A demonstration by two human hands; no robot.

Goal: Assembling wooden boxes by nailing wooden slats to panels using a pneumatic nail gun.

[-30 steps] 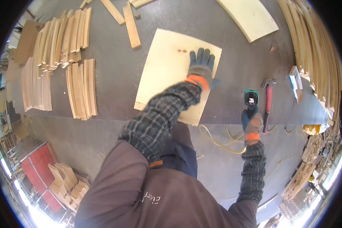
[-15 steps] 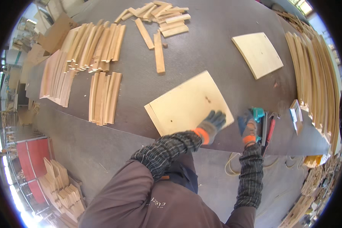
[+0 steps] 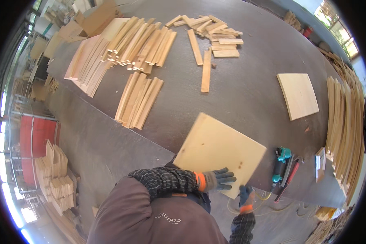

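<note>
A pale, square-cornered wooden panel [image 3: 215, 150] lies at the table's front edge, its near corner sticking out past the edge. My left hand [image 3: 220, 179], in a grey glove with an orange cuff, rests flat on its top near that corner, fingers stretched out. My right hand [image 3: 246, 198], gloved alike, is at the panel's right edge, fingers close together and bent against it; its underside is hidden. A teal and black nail gun [image 3: 281, 164] lies to the right, beside a red-handled tool [image 3: 289, 178].
Another wooden panel [image 3: 299, 96] lies at the right, near a stack of long strips [image 3: 345, 122]. Wooden slats in bundles [image 3: 139, 99] lie at the left, short pieces [image 3: 225, 46] at the back. A hose [image 3: 268, 211] hangs beyond the front edge. Below left stand stacked wood pieces [image 3: 57, 179].
The panel has turned and come toward me, over the table edge. My right hand has left the nail gun for the panel's edge. My left hand has stayed on the panel. The view has shifted.
</note>
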